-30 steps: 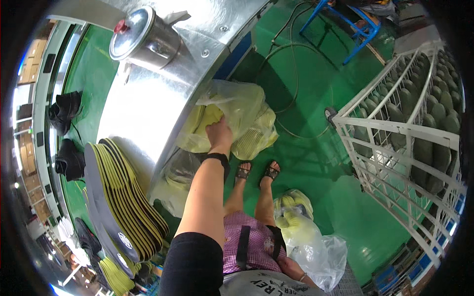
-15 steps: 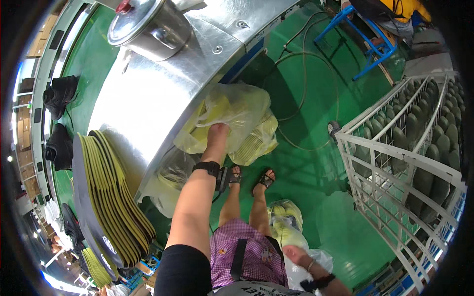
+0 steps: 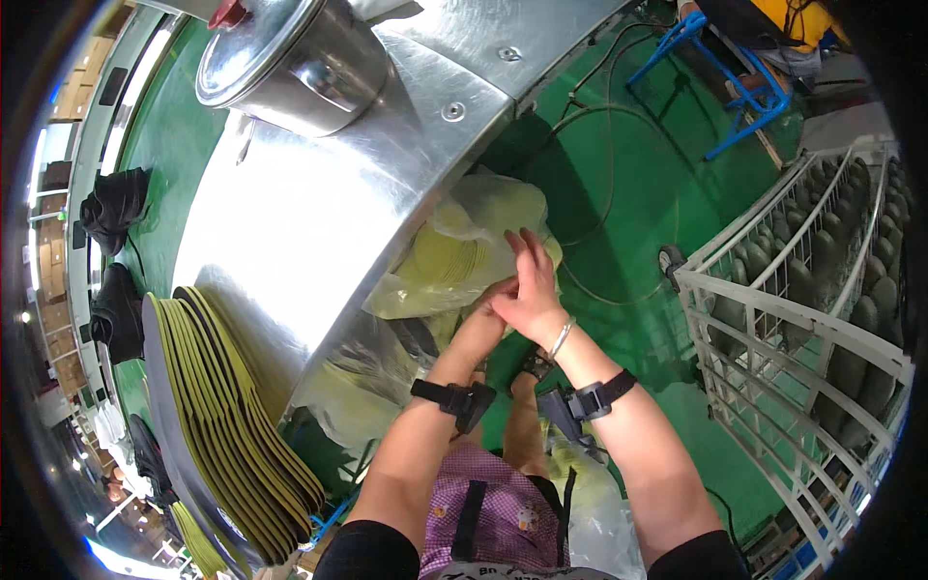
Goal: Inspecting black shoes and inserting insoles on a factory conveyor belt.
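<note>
Right hand (image 3: pixel 533 290) looks spread, left hand (image 3: pixel 489 307) part-hidden (can't tell its grip); 1 hard tug could rip that plastic bag (image 3: pixel 454 253).

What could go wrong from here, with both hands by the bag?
1. The translucent plastic bag of yellow-green flat pieces might tear or spill if the left hand or right hand tugs it.
2. The black strapped wrist devices could snag its film.
3. The fanned stack of grey and yellow-green sheets at the edge of the shiny metal table might slide if bumped.
</note>
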Available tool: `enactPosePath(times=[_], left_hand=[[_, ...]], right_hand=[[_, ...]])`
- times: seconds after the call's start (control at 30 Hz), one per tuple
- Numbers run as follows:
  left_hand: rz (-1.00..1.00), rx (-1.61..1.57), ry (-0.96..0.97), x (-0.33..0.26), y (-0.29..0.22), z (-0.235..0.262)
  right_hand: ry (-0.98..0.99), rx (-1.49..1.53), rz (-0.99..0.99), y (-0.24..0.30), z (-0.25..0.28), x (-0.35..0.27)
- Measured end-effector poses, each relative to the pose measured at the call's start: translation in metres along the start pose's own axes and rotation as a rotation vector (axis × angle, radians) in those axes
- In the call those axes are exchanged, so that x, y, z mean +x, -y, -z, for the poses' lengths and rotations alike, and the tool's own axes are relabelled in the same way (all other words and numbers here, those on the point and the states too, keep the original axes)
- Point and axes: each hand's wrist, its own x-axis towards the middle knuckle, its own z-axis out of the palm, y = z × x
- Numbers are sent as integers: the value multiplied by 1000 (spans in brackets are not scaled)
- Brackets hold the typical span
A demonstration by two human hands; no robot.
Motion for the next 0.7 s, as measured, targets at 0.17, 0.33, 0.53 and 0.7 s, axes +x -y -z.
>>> enactPosePath(times=[0.17, 0.33, 0.53, 0.7], left_hand=[[-85, 550, -357, -2, 21, 32], [142, 699, -1273, 16, 45, 76], [119, 581, -994, 2, 67, 82], [-120, 750, -784, -151, 97, 17]], right_hand=[[309, -5, -252, -17, -22, 15], [228, 386, -417, -24, -16, 17], [142, 749, -380, -30, -3, 7], [64, 164, -289, -37, 1, -36]])
